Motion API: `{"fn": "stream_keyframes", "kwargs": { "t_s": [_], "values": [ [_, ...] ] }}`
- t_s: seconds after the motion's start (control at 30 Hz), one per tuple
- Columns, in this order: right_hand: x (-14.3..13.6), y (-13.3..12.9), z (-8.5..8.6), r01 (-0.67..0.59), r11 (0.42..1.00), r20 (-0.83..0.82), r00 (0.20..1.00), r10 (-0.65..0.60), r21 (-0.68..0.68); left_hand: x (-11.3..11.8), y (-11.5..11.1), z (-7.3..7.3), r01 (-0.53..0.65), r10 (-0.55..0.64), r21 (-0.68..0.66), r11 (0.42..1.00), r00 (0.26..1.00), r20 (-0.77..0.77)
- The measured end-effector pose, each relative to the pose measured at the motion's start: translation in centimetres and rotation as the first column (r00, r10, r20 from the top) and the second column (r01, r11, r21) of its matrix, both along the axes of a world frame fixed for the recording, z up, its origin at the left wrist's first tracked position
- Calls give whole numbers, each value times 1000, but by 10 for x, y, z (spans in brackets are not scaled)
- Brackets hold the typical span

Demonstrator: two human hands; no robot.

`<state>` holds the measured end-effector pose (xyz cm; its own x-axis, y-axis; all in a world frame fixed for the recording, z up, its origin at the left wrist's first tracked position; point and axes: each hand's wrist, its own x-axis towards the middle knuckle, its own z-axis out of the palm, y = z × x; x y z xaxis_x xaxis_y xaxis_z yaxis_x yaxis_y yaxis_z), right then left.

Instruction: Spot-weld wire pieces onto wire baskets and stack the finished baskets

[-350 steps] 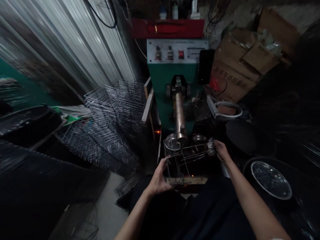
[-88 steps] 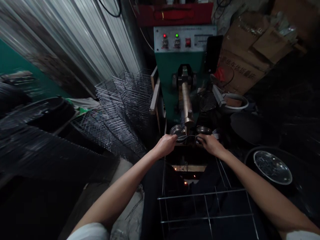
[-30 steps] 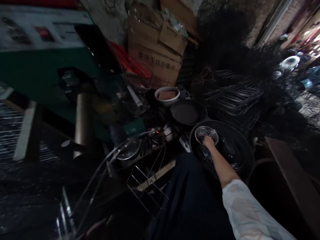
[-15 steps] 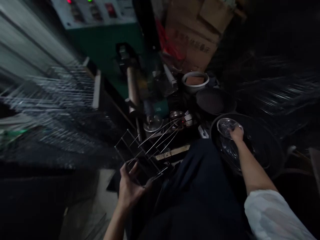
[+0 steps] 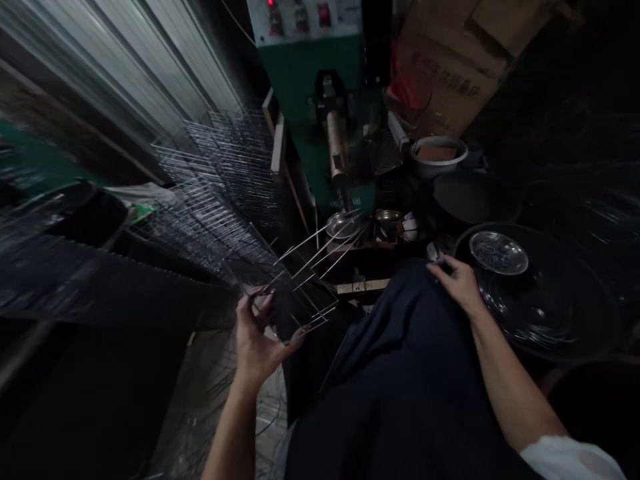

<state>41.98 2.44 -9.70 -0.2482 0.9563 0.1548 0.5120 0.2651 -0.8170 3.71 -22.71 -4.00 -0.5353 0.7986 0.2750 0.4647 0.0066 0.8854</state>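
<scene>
My left hand (image 5: 263,350) is closed around the near end of a small bent-wire rack (image 5: 305,297), tilted with its long prongs reaching forward. My right hand (image 5: 460,288) hovers above the dark-clad knee, thumb and fingers pinched together. What sits in that pinch is too small to make out. To its right, a shiny round metal dish (image 5: 499,253) with small metal bits in it rests on a large dark round container (image 5: 565,280). Beyond the rack's prong tips stands a copper-coloured machine arm (image 5: 337,143) above a round metal piece (image 5: 343,225).
A green machine (image 5: 295,73) with a switch panel stands ahead. Stacked wire racks (image 5: 220,180) lean at left beside corrugated sheeting. At back right are a cardboard box (image 5: 445,73) and a white bowl (image 5: 425,167). A wooden strip (image 5: 363,287) lies before the knee.
My right hand has left the metal dish and moved left to above the knee, now pinched. My left hand still grips the wire rack. The view has swung left.
</scene>
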Motion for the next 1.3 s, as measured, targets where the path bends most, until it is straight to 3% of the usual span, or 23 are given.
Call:
{"fn": "stream_keyframes", "kwargs": {
  "t_s": [0.1,0.23,0.47,0.73,1.07,1.17,1.3],
  "values": [
    [3,-35,3,-11,996,-63,998,5,-94,0,-16,6,-44,42,43,998,998,45],
    [29,-56,-2,24,979,-185,981,-61,-201,-2,-30,14,-92,89,80,993,995,42],
    [42,-83,-32,101,932,-283,936,-207,-347,-10,-41,16,-132,131,62,989,991,31],
    [43,-104,-51,193,875,-281,897,-340,-443,-10,-26,14,-67,64,27,997,994,90],
    [98,-140,-70,388,812,-260,809,-527,-437,-6,17,16,40,-48,66,997,991,125],
    [104,-141,-69,419,798,-262,789,-556,-433,0,25,17,74,-83,69,995,985,149],
    [96,-130,-65,374,817,-256,820,-512,-439,5,24,22,65,-70,43,997,986,148]
  ]
}}
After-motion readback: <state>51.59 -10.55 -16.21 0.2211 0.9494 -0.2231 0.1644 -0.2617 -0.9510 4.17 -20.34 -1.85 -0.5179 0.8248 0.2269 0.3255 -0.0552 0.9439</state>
